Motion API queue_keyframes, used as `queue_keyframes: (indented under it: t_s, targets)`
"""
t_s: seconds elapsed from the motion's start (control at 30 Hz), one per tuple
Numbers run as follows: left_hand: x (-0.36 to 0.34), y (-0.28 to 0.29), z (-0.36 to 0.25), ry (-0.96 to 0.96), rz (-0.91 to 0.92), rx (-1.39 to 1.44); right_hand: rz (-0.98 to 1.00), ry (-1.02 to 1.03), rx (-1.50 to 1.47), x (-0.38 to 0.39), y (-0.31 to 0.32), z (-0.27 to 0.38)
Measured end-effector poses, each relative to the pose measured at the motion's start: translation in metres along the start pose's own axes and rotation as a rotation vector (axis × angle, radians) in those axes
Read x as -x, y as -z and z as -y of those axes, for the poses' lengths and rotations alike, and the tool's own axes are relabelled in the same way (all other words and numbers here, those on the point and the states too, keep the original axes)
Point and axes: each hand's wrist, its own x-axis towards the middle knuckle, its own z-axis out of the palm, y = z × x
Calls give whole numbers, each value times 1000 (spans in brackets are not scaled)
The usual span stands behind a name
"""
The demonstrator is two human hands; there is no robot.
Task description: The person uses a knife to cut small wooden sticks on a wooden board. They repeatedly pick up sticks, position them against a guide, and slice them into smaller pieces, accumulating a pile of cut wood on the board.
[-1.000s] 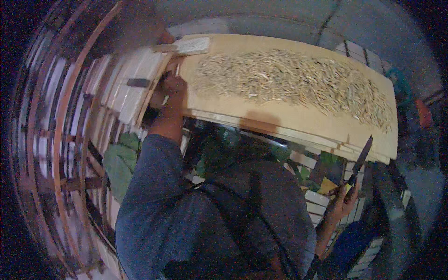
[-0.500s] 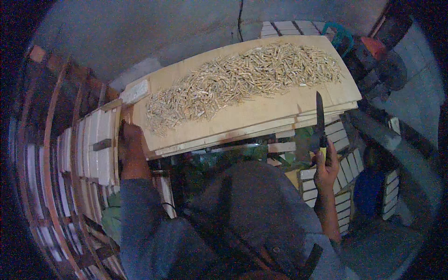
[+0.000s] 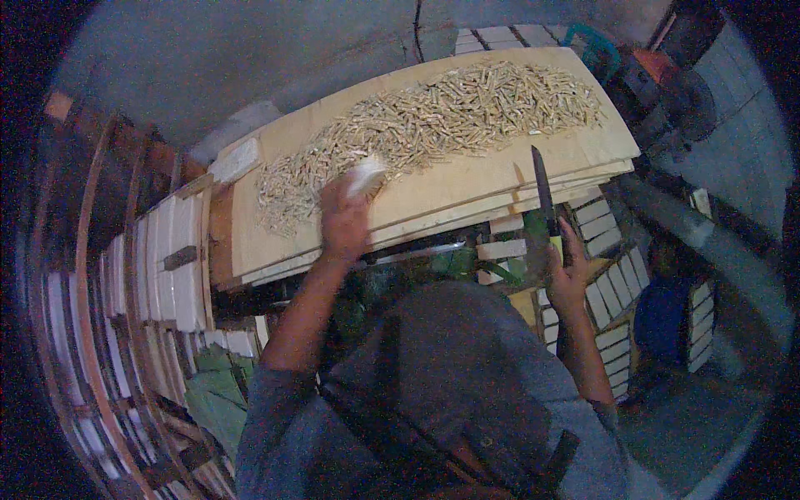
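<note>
My left hand (image 3: 345, 217) grips a white, blurred piece (image 3: 366, 173) over the lower left part of a long spread of small pale stick-like pieces (image 3: 450, 108). These lie on a pale wooden board (image 3: 425, 201), which rests on other boards stacked beneath it. At the right, my right hand (image 3: 565, 271) holds a long dark knife (image 3: 542, 183) upright by its yellow and dark handle, with the blade over the board's front edge. A flat white block (image 3: 236, 160) lies at the board's left end.
Wooden racks (image 3: 96, 217) and pale panels (image 3: 172, 250) stand along the left. Below the board are slatted crates (image 3: 608, 292) and green material (image 3: 217, 387). A teal chair (image 3: 596, 50), a red object (image 3: 650, 62) and a dark beam (image 3: 667, 225) are at the right.
My left hand has moved right from the board's left end onto the small pieces and now holds something white. The knife in my right hand has shifted slightly. The view has turned.
</note>
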Motion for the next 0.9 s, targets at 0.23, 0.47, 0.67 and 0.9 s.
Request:
queue_keyframes:
  t_s: [0.23, 0.47, 0.67, 0.9]
  targets:
    - [-55, -46, -82, 51, 146, 287, 115, -29, -99, -8, -13, -11]
    - [-77, -30, -107, 463, 371, 699, 169, 54, 86, -12, -10, -9]
    - [-83, -48, -88, 298, 302, 265, 285, -7, 224, -24, -11, 13]
    - [-87, -50, -97, 169, 350, 314, 342, 85, 431, -29, -31, 25]
